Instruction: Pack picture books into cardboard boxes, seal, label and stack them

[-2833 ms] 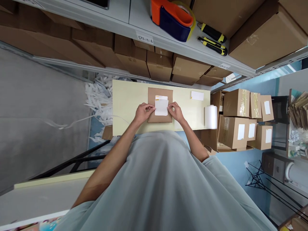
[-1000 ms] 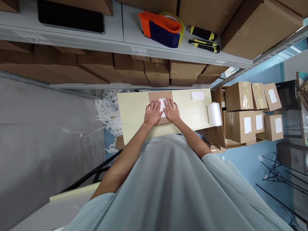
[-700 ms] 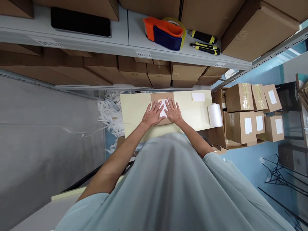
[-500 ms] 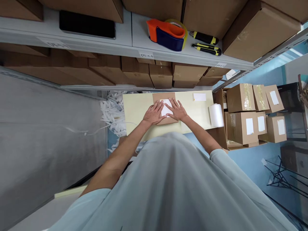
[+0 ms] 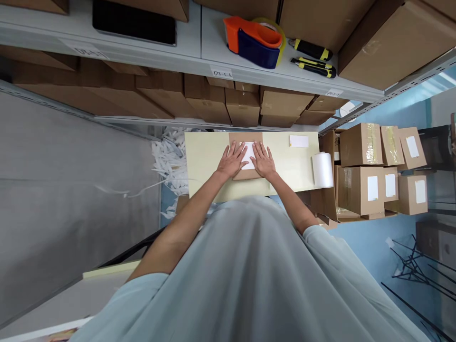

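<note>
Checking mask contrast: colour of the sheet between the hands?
The sheet is white; head view.

Grey metal shelf unit (image 5: 212, 35) spans top of view, pale-yellow table (image 5: 297, 168) below it, & btm L a 2nd table (image 5: 53, 304) w/ yellowish edge. Plain grey expanse (image 5: 71, 142) fills L side, blue one (image 5: 374, 242) lower R, can't tell if wall or flr. Bright bluish-wht light (image 5: 441, 76) upper R past shelf end; soft shadow on lower pt of grey.

package (image 5: 246, 137): matt cardboard | label (image 5: 248, 157): smooth paper | shelf (image 5: 211, 40): painted metal
</note>
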